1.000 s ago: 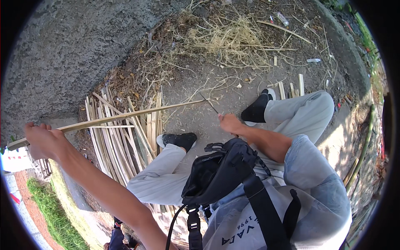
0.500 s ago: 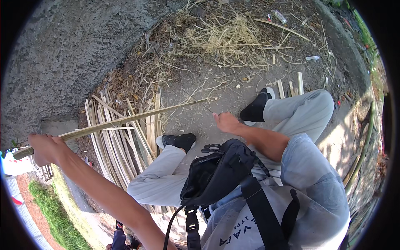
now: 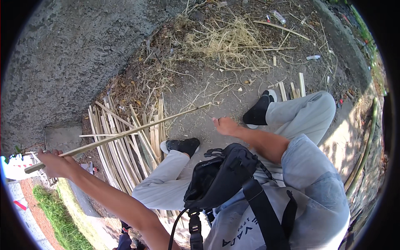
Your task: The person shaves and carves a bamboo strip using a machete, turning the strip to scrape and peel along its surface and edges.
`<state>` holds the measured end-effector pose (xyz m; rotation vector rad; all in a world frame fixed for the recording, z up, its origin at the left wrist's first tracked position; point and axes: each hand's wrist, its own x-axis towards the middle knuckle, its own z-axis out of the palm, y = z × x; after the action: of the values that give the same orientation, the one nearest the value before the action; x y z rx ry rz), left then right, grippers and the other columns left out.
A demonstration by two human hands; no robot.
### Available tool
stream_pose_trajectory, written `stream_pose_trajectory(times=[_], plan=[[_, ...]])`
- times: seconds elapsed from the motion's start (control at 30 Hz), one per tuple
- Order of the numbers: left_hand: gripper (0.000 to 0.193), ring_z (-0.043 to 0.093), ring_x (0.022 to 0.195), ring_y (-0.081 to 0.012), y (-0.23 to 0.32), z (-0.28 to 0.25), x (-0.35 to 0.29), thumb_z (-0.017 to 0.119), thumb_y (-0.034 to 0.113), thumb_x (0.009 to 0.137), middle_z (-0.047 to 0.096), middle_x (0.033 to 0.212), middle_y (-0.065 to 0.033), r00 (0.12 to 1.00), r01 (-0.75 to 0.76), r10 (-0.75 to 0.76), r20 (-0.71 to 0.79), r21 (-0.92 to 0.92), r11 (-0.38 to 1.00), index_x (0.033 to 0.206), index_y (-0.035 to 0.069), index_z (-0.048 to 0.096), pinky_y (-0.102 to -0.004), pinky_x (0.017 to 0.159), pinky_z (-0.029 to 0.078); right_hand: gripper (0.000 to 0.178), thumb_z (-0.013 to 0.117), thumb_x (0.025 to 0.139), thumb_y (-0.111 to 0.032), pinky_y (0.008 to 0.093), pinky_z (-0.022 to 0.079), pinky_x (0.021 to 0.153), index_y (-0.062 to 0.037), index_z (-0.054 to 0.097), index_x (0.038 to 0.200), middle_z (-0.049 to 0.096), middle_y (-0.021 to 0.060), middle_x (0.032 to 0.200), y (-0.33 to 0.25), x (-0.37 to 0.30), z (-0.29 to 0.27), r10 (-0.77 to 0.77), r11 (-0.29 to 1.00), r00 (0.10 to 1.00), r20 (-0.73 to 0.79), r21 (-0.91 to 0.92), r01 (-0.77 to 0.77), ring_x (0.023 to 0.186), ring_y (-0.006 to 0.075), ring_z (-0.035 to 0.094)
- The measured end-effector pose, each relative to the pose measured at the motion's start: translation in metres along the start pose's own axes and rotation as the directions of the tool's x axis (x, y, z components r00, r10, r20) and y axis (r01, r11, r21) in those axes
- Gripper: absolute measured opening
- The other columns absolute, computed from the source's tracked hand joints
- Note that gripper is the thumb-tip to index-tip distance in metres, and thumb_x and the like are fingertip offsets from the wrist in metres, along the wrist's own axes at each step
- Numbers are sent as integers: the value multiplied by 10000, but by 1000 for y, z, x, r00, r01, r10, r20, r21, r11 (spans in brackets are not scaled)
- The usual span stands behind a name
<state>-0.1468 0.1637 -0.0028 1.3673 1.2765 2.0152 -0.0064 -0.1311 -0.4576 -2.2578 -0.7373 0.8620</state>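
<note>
Wooden strip (image 3: 100, 142) slants from approx. 8 o'clock to just above ctr., over the pile of strips (image 3: 112, 154) on the ground (image 3: 187, 89). Your L hand (image 3: 56, 163) grips it nr. its outer end, approx. 8–9 o'clock. Your R hand (image 3: 227, 126), just 3 o'clock of ctr., is closed w/ a thin dark blade (image 3: 207, 114) jutting toward 10; can't tell if it touches the strip. Pale shavings (image 3: 221, 46) at 12–1 o'clock.

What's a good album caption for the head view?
Left hand grips a long pale strip above piled slats; right hand closed near the strip's far end.
</note>
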Motion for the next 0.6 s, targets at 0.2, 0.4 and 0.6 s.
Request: stream_pose_trajectory(times=[0.2,0.4,0.6], plan=[[441,503,711,-182,-11,-43,-7,636,313,862,486,855,-132,994,16,10,112,-224,975,1016,-74,493,-257,608,453,685,324,926,-510,493,475,822,86,651,846,610,321,822,23,5,-14,200,979,950,242,-17,-202,857,467,602],[396,459,691,-172,-46,-100,60,585,322,882,450,818,-94,878,306,-135,460,-320,897,1013,-18,430,-315,639,435,719,363,898,-568,485,487,789,88,650,822,613,317,786,27,6,-5,163,986,968,190,-66,-153,819,454,613],[300,345,410,-66,-61,-130,78,505,319,944,381,522,16,560,619,-35,828,-390,682,788,75,426,-226,427,352,681,325,931,-517,487,476,823,73,652,842,614,320,838,-2,4,1,55,998,970,236,-51,-44,862,462,604]])
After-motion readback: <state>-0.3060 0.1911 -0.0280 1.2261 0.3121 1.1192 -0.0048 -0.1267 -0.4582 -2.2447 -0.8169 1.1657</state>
